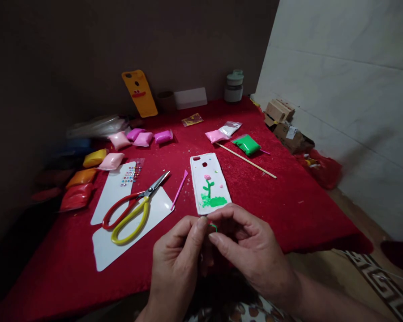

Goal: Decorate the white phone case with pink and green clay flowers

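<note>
Close to the table's front edge, my left hand (179, 255) pinches a thin strip of green clay (214, 227) between thumb and finger. My right hand (251, 246) curls around the strip's other end, its thumb just below it; the fingers behind are partly hidden. Just beyond my fingertips lies a white-coated phone case (215, 172) with a camera cutout. On it are a green clay stem with leaves, a pink flower on top, a green patch at the bottom and a few small bits.
Red-and-yellow-handled scissors (130, 219) rest on white sheets (102, 257) at left, near a pink clay tool (179, 190) and gem stickers (130, 174). Clay packs (77, 197) line the left. A wooden stick (246, 160) and green clay pack (247, 145) lie right; a yellow phone case (141, 94) leans behind.
</note>
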{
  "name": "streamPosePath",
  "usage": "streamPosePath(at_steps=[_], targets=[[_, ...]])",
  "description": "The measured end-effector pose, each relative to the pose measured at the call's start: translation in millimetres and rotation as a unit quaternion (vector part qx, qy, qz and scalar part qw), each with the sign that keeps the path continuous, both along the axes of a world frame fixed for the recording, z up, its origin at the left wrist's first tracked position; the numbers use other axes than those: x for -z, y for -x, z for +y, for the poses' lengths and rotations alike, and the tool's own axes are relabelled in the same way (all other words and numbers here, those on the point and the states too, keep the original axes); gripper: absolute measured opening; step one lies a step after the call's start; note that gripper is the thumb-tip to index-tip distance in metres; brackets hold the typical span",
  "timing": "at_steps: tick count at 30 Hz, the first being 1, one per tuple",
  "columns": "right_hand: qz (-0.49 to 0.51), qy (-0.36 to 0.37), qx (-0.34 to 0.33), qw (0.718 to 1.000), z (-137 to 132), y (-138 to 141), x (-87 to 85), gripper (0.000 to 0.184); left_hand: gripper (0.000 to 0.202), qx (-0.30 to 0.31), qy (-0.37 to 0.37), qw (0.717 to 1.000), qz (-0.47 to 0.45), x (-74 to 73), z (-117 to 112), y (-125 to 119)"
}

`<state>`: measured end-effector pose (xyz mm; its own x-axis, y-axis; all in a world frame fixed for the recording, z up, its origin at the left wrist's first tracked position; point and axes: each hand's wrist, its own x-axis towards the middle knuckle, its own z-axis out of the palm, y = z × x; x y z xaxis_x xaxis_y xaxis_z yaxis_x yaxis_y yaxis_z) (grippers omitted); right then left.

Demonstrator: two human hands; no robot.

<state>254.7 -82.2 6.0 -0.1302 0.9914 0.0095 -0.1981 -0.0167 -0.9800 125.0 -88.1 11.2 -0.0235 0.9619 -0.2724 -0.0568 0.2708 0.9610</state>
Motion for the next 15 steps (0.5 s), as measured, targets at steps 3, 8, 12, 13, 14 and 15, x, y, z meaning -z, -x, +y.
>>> streamPosePath(at_steps=[3,8,12,13,14,15], targets=[[0.002,0.006,-0.008,1.0,-0.6,-0.7,-1.3,0.014,0.036,-0.008,-0.027,0.999,0.029,-0.5,0.1,-0.3],[0.041,0.035,-0.019,0.998,-3.3,-1.5,-3.1,0.019,0.032,-0.015,-0.073,0.993,0.096,-5.0,-0.2,1.6],[0.061,0.061,-0.027,0.996,-5.0,-1.3,-4.0,0.027,0.027,-0.021,-0.1,0.986,0.132,-8.4,-2.3,2.1],[0.052,0.058,-0.022,0.997,-5.2,-1.0,-3.5,0.027,0.026,-0.021,-0.107,0.985,0.134,-8.7,-2.8,2.1],[0.042,0.052,-0.017,0.998,-5.4,-0.6,-2.7,0.026,0.025,-0.02,-0.113,0.984,0.137,-8.9,-3.2,2.1],[0.035,0.044,-0.013,0.998,-5.4,-0.4,-1.6,0.024,0.025,-0.017,-0.118,0.983,0.138,-9.0,-3.4,2.1]])
